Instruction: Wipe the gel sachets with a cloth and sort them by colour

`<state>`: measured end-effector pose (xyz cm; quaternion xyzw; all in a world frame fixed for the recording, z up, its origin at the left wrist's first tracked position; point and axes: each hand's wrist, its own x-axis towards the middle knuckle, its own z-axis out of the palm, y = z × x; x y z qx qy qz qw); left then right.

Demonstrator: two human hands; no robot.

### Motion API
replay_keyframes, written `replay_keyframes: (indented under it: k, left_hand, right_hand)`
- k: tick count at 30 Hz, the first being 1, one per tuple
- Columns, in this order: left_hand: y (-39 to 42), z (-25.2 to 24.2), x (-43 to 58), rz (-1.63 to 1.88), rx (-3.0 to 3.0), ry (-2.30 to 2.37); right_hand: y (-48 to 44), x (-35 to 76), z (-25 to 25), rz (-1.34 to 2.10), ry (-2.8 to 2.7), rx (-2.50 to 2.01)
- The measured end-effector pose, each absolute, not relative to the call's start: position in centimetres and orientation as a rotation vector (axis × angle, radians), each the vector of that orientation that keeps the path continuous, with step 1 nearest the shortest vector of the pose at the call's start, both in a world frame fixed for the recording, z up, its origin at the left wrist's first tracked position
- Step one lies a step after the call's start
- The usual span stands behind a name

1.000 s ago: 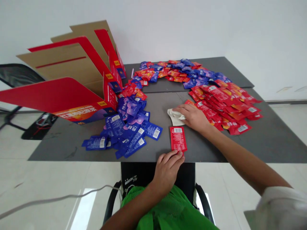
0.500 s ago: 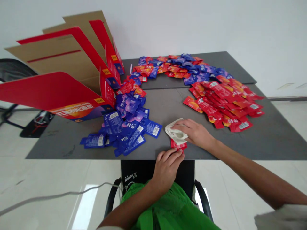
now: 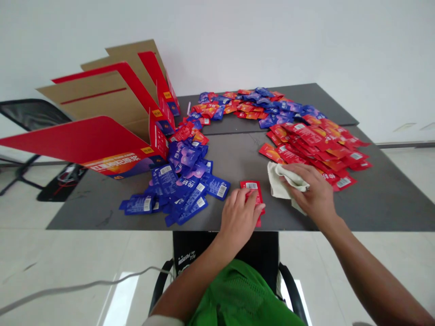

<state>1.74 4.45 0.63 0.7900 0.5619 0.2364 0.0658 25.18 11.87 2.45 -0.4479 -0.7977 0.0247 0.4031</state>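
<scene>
A single red packet point(image 3: 252, 185) lies near the table's front edge, its barcode facing up. My left hand point(image 3: 239, 213) rests on its left and lower part with bent fingers; whether they grip it is unclear. To the right, my right hand point(image 3: 314, 190) is closed on a white cloth point(image 3: 280, 181), partly crumpled with a corner hanging down. The cloth is beside the near edge of a big pile of red packets point(image 3: 316, 145). Left of my left hand spreads a pile of blue packets point(image 3: 185, 181).
Open red cardboard boxes point(image 3: 112, 149) with raised flaps stand at the left of the grey table point(image 3: 234, 158). Mixed red and blue packets point(image 3: 251, 104) form an arc at the back. A black chair point(image 3: 37, 117) stands beyond the left side.
My right hand has moved right with the cloth, off the red packet, whose barcode now shows. My left hand stays at the packet. The camera view has shifted slightly.
</scene>
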Motion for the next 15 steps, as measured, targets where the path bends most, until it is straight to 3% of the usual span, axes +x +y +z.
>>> replay_keyframes:
  k: [6,12,15]
  left_hand:
    - [8.4,0.1,2.6,0.523,2.343,1.948]
    - [10.9,1.7,2.1,0.26,2.241,1.825]
    - [12.1,2.2,1.9,0.29,2.134,1.697]
  right_hand:
    - [9.3,27.0,-0.4,0.121,-1.901,-1.286]
    - [8.7,27.0,-0.9,0.142,-1.82,-1.307]
    - [8.9,27.0,-0.9,0.129,-1.801,-1.315]
